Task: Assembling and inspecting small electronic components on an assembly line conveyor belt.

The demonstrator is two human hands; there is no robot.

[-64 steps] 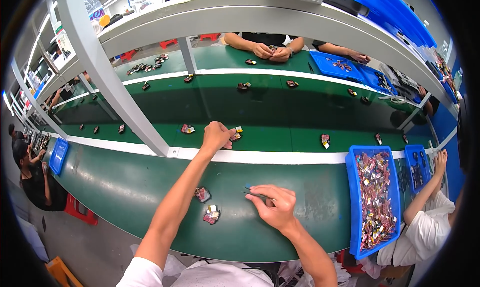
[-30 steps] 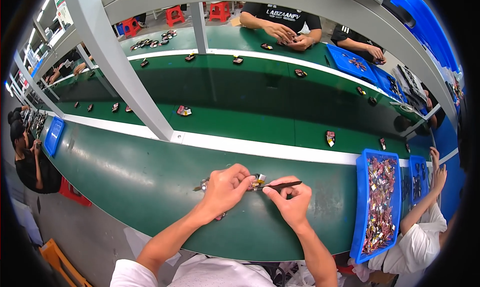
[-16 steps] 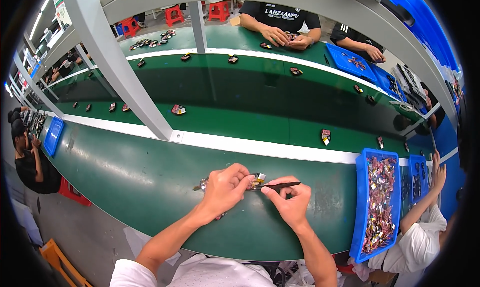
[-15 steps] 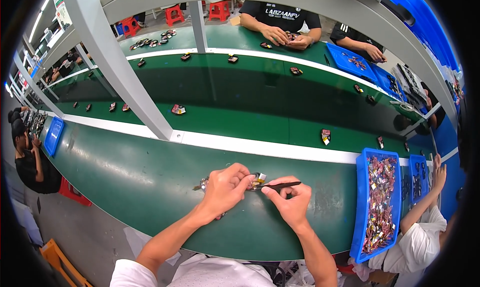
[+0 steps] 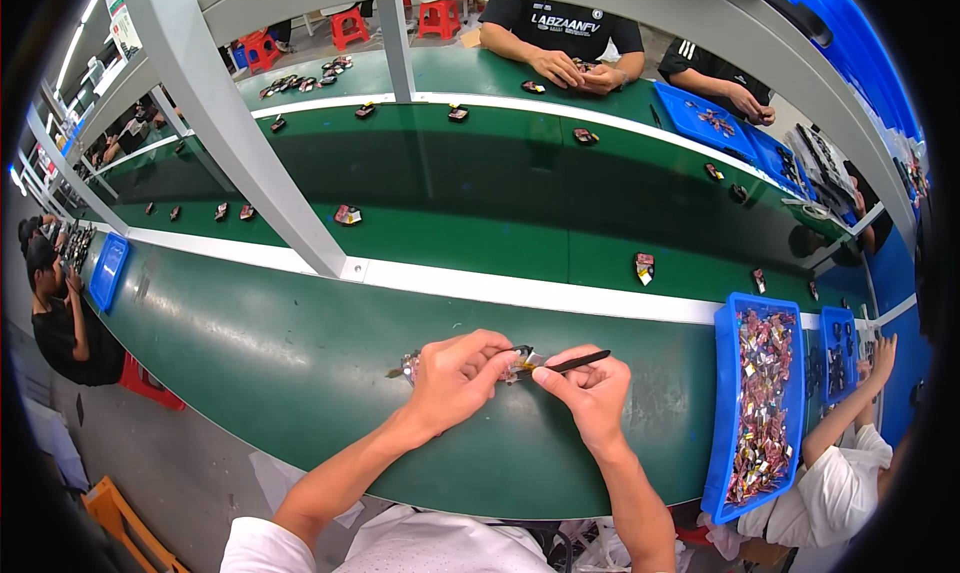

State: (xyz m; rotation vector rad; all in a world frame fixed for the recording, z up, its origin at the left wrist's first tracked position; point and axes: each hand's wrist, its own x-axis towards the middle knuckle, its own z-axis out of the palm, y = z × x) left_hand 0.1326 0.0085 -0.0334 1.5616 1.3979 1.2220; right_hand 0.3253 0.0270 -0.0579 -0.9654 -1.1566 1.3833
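Two hands meet at the near edge of the green bench [image 5: 250, 343], head view. Left hand [image 5: 455, 373] is closed around a small part [image 5: 522, 361], fingers wrapped over it from the left so only its shiny right end shows; the part sits just above the bench surface, between both hands. Right hand [image 5: 592, 388] pinches a thin black tool [image 5: 580, 360], held like a pen, tip aimed left and touching or nearly touching the part's exposed end. I cannot tell the exact contact point; it is too small.

A second small piece [image 5: 405, 369] peeks out to the left of the left hand, lying on the bench.

Judgement: the step looks like fine tip work on the held part. To do it well, I would keep the left grip firm and both wrists braced on the bench, steer the tip with small finger motion only, and keep the part's open end turned toward the camera.

Surroundings: blue tray [image 5: 722, 413] of mixed small pieces to the right, well apart from the hands; single pieces ride the conveyor belt [image 5: 480, 188] beyond the white strip. Other people work across it and at both sides.
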